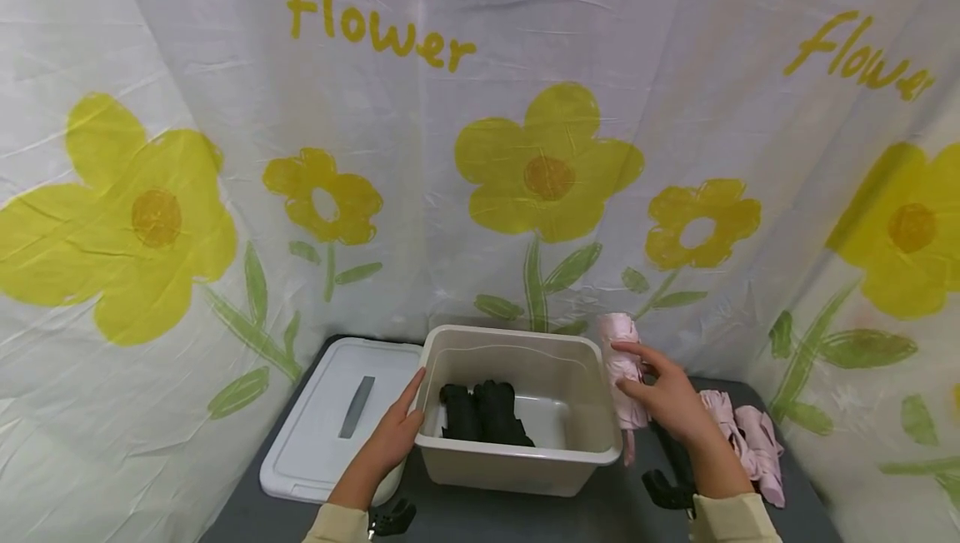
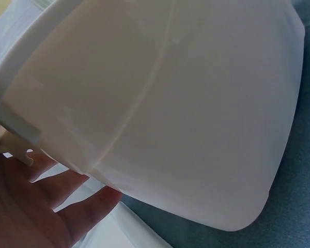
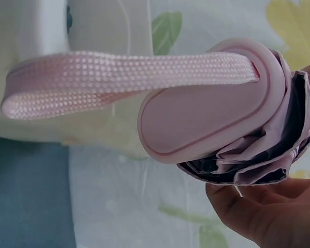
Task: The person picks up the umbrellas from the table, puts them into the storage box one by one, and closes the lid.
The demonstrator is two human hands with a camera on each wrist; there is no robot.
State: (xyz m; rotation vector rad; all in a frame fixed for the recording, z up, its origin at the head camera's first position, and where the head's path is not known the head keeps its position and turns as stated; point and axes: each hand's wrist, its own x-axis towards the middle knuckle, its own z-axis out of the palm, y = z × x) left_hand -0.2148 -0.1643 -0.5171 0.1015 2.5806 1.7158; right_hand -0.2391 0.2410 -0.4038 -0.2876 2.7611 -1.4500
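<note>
A cream plastic bin (image 1: pixel 517 468) stands on the dark table, with black folded umbrellas (image 1: pixel 480 414) lying inside at its left. My left hand (image 1: pixel 393 435) holds the bin's left rim; the left wrist view shows its fingers against the outer wall (image 2: pixel 196 113). Beside the bin's right rim, my right hand (image 1: pixel 667 397) grips a pink folded umbrella (image 1: pixel 622 376) between thumb and fingers. In the right wrist view, the umbrella's flat handle end (image 3: pixel 206 119) faces the camera and a woven wrist strap (image 3: pixel 129 75) hangs from it.
A white lid (image 1: pixel 322 418) with a grey handle lies left of the bin. More pink folded umbrellas (image 1: pixel 761 443) lie on the table (image 1: pixel 510 518) at the right. A flower-printed curtain (image 1: pixel 420 218) hangs close behind the bin.
</note>
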